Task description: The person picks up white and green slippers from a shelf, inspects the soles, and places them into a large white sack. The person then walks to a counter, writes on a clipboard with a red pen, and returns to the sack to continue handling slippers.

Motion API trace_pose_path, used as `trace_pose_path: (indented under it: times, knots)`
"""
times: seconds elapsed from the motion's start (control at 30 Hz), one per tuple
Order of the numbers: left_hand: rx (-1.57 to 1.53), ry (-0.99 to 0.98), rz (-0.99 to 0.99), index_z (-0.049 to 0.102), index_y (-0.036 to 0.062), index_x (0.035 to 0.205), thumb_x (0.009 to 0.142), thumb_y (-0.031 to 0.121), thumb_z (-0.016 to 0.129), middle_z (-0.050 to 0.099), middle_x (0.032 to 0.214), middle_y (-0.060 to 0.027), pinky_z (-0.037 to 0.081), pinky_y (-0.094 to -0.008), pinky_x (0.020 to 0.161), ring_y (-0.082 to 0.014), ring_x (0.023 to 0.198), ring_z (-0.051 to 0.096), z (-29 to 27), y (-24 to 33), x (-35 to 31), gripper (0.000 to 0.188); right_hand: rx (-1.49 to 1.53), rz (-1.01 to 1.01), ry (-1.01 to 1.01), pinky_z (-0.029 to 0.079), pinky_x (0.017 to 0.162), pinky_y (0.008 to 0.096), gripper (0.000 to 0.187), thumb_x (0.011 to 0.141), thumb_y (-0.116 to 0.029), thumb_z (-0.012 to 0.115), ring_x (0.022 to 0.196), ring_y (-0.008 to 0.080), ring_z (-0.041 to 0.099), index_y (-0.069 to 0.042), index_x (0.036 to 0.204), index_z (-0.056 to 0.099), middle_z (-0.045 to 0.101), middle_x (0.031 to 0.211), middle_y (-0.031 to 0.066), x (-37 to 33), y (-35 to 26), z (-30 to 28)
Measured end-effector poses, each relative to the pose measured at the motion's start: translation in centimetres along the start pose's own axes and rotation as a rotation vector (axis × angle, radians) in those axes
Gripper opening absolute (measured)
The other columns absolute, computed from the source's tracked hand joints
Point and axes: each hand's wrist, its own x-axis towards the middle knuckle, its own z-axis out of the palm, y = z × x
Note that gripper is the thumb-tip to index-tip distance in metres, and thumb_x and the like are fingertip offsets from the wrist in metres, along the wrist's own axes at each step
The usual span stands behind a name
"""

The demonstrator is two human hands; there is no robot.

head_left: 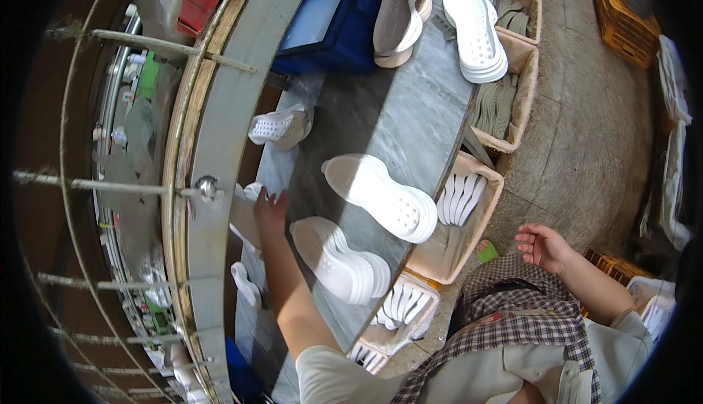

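My left arm reaches across the grey marbled table point(417, 111) to its far edge. There my left hand point(272, 208) lies against white shoe soles point(247, 217), its fingers a little apart; part of the soles is hidden behind the hand. My right hand point(540, 247) hangs free in front of my body, fingers loosely bent and nothing in it. Between the arms, two stacks of white soles rest on the table, an upper stack point(388, 195) and a lower stack point(340, 261).
Beyond the table runs a metal guard frame point(212, 125). At the back stand a blue crate point(344, 30), brownish soles point(399, 19) and another white stack point(472, 30). Lined baskets point(512, 104) with soles line the table's near side. A yellow crate point(622, 23) stands on the floor.
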Motion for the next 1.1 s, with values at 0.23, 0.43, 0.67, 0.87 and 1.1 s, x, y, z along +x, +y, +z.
trace_pose_path:
  times: [0.23, 0.43, 0.67, 0.87, 1.1]
  knots:
    - [-0.019, -0.141, -0.07, 0.021, 0.0151, 0.145, 0.087, 0.039, 0.061, 0.013, 0.149, -0.0146, 0.036, -0.0545, 0.101, -0.0375, 0.135, 0.018, 13.6, -4.5, 5.7, 0.074, 0.082, -0.107, 0.146, 0.048, 0.061, 0.0303, 0.017, 0.091, -0.025, 0.052, 0.075, 0.0168, 0.063, -0.011, 0.097, 0.058, 0.066, 0.088, 0.0032, 0.9, 3.2, 1.2]
    - [-0.278, -0.083, -0.171, 0.045, 0.0098, 0.126, 0.09, 0.034, 0.057, 0.047, 0.122, -0.0132, 0.049, -0.0381, 0.073, -0.0301, 0.105, 0.047, 15.2, -5.9, 16.1, 0.045, 0.195, -0.137, 0.207, 0.047, 0.06, 0.0293, 0.017, 0.09, -0.025, 0.052, 0.073, 0.0167, 0.062, -0.011, 0.098, 0.057, 0.065, 0.087, 0.0037, 0.5, 5.8, 0.9]
    - [-0.505, -0.215, -0.415, 0.052, 0.0044, 0.108, 0.092, 0.015, 0.048, 0.055, 0.097, -0.0102, 0.046, -0.0283, 0.059, -0.0242, 0.085, 0.053, 14.1, -1.7, 10.5, 0.019, -0.055, -0.253, 0.101, 0.045, 0.066, 0.0268, 0.019, 0.091, -0.023, 0.052, 0.079, 0.0133, 0.059, -0.01, 0.105, 0.055, 0.063, 0.095, 0.0028, 0.8, 3.3, 3.7]
    - [-0.157, -0.399, -0.386, 0.049, 0.0009, 0.118, 0.087, 0.017, 0.058, 0.056, 0.104, -0.0176, 0.051, -0.0294, 0.06, -0.0261, 0.094, 0.057, 13.3, -2.4, -20.8, 0.036, -0.592, -0.545, -0.219, 0.043, 0.079, 0.0253, 0.042, 0.093, -0.024, 0.052, 0.103, 0.0136, 0.055, -0.007, 0.13, 0.044, 0.061, 0.114, 0.0048, 1.6, -3.4, 9.7]
    - [0.197, -0.651, -0.151, 0.031, -0.0002, 0.137, 0.071, 0.005, 0.067, 0.051, 0.12, -0.0151, 0.049, -0.0335, 0.086, -0.0269, 0.107, 0.054, 17.5, -11.9, -40.6, 0.075, -0.154, -0.614, -0.825, 0.019, 0.113, 0.0425, 0.088, 0.088, -0.063, 0.038, 0.139, 0.0265, 0.015, -0.011, 0.147, -0.001, 0.008, 0.153, 0.0107, -2.7, -4.2, 14.5]
